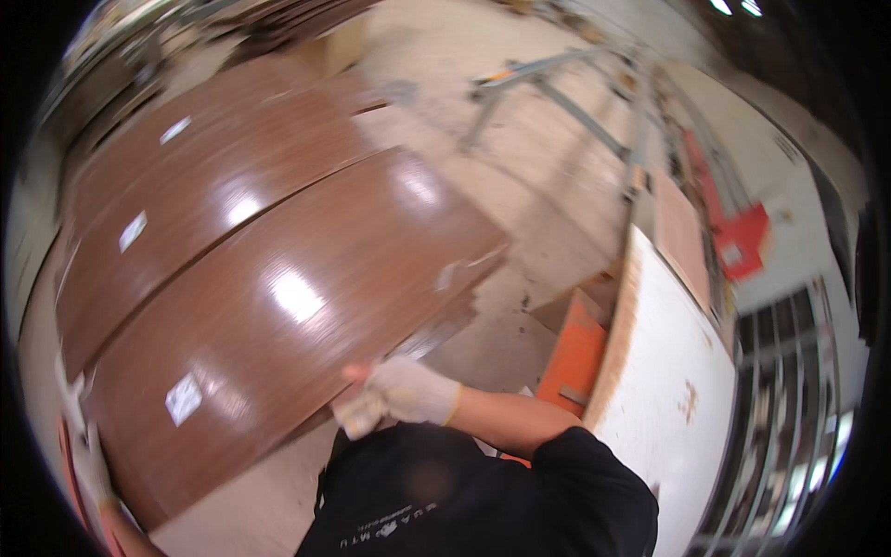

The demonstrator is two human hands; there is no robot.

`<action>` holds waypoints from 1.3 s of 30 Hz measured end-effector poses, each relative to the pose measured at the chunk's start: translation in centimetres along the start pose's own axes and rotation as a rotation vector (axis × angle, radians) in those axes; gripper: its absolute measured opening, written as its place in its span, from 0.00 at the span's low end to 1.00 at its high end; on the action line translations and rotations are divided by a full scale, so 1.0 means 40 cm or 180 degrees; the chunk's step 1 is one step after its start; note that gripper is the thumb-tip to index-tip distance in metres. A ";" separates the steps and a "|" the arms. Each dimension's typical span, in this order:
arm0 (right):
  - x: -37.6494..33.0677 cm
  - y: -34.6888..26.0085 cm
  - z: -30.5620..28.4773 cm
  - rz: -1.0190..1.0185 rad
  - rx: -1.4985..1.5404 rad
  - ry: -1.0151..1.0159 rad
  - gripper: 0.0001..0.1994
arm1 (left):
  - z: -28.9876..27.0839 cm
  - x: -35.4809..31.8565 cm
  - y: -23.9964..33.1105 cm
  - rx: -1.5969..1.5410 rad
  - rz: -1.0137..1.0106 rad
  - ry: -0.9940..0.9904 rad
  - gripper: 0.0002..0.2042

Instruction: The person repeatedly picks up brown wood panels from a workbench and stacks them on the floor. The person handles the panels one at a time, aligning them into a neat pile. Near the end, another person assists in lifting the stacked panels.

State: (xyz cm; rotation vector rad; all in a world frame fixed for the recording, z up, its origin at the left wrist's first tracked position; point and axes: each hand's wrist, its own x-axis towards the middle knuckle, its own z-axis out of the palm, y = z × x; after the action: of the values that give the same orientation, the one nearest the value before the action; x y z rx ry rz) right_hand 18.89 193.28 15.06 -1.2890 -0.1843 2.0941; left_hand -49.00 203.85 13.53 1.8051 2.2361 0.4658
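Note:
A large glossy brown panel (pixel 297 306) with white stickers lies tilted on top of a stack, reaching from lower left to the middle. My right hand (pixel 404 390), in a white glove, grips its near edge by the right corner. At the far left rim my left hand (pixel 88 459), also in a white glove, holds the panel's left edge. My black shirt (pixel 464 501) fills the bottom of the view.
More brown panels (pixel 204 158) lie behind the top one. A white board (pixel 668 371) with a raw wood edge stands at the right, an orange box (pixel 575 357) beside it. A grey metal frame (pixel 548 84) and a red machine (pixel 742 241) stand farther back on the concrete floor.

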 end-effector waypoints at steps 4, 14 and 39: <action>-0.061 -0.025 0.006 -0.0266 -0.2770 -0.0980 0.17 | 0.006 0.036 0.240 -0.0054 0.0214 0.0437 0.25; -0.054 -0.135 -0.323 -0.4463 -0.3184 0.3316 0.24 | 0.258 -0.348 1.042 -0.0361 0.3792 -0.0985 0.44; -0.305 -0.174 -0.796 -0.2585 -0.5134 0.3462 0.31 | 0.451 -0.357 1.410 0.0044 0.3238 -0.0988 0.36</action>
State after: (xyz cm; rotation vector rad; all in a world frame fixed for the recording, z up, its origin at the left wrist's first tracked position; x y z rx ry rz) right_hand 52.33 184.52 11.16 -2.3168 -1.6920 0.0485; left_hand 11.70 202.49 18.27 2.6870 0.9959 0.2804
